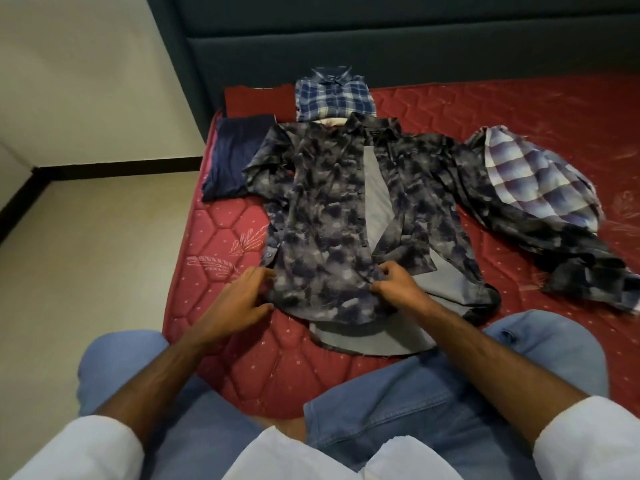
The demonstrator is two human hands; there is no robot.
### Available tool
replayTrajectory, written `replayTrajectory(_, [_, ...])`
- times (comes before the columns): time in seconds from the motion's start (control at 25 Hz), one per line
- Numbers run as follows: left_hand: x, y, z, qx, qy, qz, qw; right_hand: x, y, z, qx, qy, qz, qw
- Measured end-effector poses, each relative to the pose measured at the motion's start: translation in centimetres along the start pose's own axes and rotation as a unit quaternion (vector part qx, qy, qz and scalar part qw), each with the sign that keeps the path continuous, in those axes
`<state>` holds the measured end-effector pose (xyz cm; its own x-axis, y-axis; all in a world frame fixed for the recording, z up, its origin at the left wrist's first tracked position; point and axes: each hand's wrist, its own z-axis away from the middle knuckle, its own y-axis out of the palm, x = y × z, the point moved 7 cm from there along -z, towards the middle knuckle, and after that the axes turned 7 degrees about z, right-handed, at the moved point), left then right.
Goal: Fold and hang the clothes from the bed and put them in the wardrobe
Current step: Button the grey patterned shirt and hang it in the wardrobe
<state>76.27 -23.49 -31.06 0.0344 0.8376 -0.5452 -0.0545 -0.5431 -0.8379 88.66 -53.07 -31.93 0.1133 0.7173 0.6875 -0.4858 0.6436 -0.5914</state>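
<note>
Head view: person kneeling on the red mattress point(221, 237), one garment in hand.
Done: folded check shirt point(334, 97), maroon piece point(258, 102) and navy piece point(233, 154) lie near the headboard point(381, 39).
Left: camouflage shirt point(339, 209) spread open, unfolded; crumpled plaid shirt point(533, 174) beside it; nothing hung; wardrobe unseen.
Left hand point(239, 296): fingers relaxed, resting at the hem's left edge.
Right hand point(398, 282): pinching the front placket near the hem.

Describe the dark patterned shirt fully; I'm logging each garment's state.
The dark shirt lies face up and unbuttoned on the red mattress, collar toward the headboard, grey inside showing. Its cloth is thin, with a blotchy grey-navy print. One sleeve trails right across a plaid shirt. The left hand touches its hem; the right hand pinches its placket.
</note>
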Motion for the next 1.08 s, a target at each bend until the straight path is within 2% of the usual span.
replayTrajectory(0.08, [0.3,0.1,-0.3,-0.017,-0.010,0.044,0.999,-1.0,-3.0,0.4,-0.024,-0.006,0.066,0.998])
replayTrajectory(0.16, [0.2,0.3,-0.8,-0.030,-0.011,0.033,0.999,-1.8,-4.9,1.0,-0.035,-0.014,0.184,0.982])
replayTrajectory(0.24, [-0.2,0.5,-1.4,-0.037,-0.012,-0.007,0.999,-1.5,-5.4,2.1,-0.099,-0.037,0.335,0.936])
replayTrajectory(0.32, [-0.8,0.9,-2.2,-0.039,-0.019,-0.038,0.998,0.8,-4.0,3.3,-0.182,-0.130,0.449,0.865])
replayTrajectory(0.36, [-1.1,1.2,-2.6,-0.031,-0.033,-0.032,0.998,2.5,-2.5,3.9,-0.178,-0.189,0.456,0.851])
replayTrajectory(0.44, [-1.6,1.9,-3.0,-0.018,-0.072,0.045,0.996,5.0,1.5,4.6,-0.089,-0.282,0.411,0.862])
replayTrajectory(0.52, [-2.3,2.3,-3.1,-0.008,-0.089,0.113,0.990,6.8,5.0,4.8,-0.042,-0.320,0.384,0.865])
replayTrajectory(0.64, [-2.7,2.3,-3.5,-0.021,-0.089,0.227,0.970,8.3,8.6,3.6,-0.025,-0.288,0.347,0.892])
replayTrajectory(0.72, [-2.1,1.1,-3.9,-0.069,-0.113,0.305,0.943,9.0,9.6,2.1,-0.050,-0.230,0.336,0.912])
replayTrajectory(0.8, [-0.1,-0.6,-5.0,-0.153,-0.133,0.290,0.935,9.9,10.1,0.7,-0.075,-0.183,0.337,0.921])
replayTrajectory(0.88, [2.9,-1.8,-6.4,-0.188,-0.182,0.250,0.932,10.5,10.7,-0.1,-0.073,-0.165,0.342,0.922])
replayTrajectory(0.96, [5.7,-1.8,-7.9,-0.178,-0.263,0.254,0.914,10.8,11.1,-0.6,-0.056,-0.162,0.345,0.923])
replayTrajectory(1.0, [5.7,-1.9,-8.5,-0.157,-0.282,0.233,0.917,10.8,11.2,-1.0,-0.039,-0.160,0.326,0.931])
replayTrajectory(1.08, [5.1,-1.6,-10.0,-0.128,-0.284,0.185,0.932,10.4,11.3,-1.5,0.031,-0.149,0.209,0.966])
